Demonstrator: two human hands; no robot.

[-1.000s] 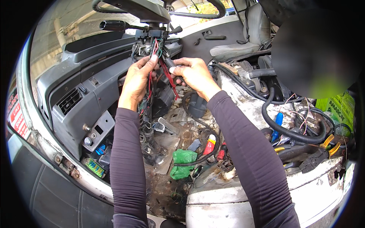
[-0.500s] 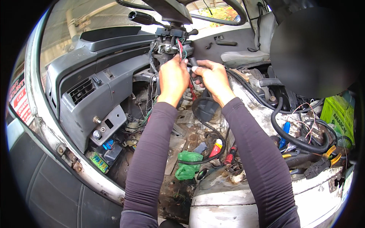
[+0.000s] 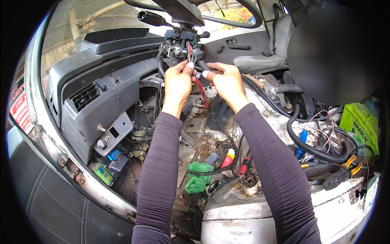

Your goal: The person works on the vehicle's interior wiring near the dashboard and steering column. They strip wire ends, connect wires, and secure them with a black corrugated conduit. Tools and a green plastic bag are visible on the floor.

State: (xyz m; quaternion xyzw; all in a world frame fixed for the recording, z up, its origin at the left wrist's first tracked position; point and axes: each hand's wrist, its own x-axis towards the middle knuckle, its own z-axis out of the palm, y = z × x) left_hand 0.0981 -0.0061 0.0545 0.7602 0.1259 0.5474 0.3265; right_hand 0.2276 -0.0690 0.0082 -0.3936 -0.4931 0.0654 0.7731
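Under the steering column [image 3: 183, 34], my left hand [image 3: 179, 83] pinches a bundle of thin red, white and green wires [image 3: 189, 51] between thumb and fingers. Just right of it, my right hand [image 3: 223, 83] is closed on a ribbed black conduit [image 3: 202, 64], thumb along it and fingers curled round it. Loose red wires [image 3: 200, 91] hang below between my two hands. The column's switch housing, with a stalk [image 3: 147, 18] on each side, sits above the wires.
Grey dashboard [image 3: 69, 96] and fuse box [image 3: 102, 173] at left. Rusty floor holds a green bag [image 3: 197, 177] and red-white tube [image 3: 228, 159]. At right, white metal housing [image 3: 264, 105] carries hoses [image 3: 302, 144], blue-handled tool [image 3: 302, 141], yellow-handled pliers [image 3: 351, 164]. Green battery [image 3: 357, 124] and seat [image 3: 260, 60] lie beyond.
Both hands stay on the wires and conduit, shifting slightly. My left thumb has come into view on the wire bundle since half a second ago. The whole view has shifted slightly rightward since one second ago.
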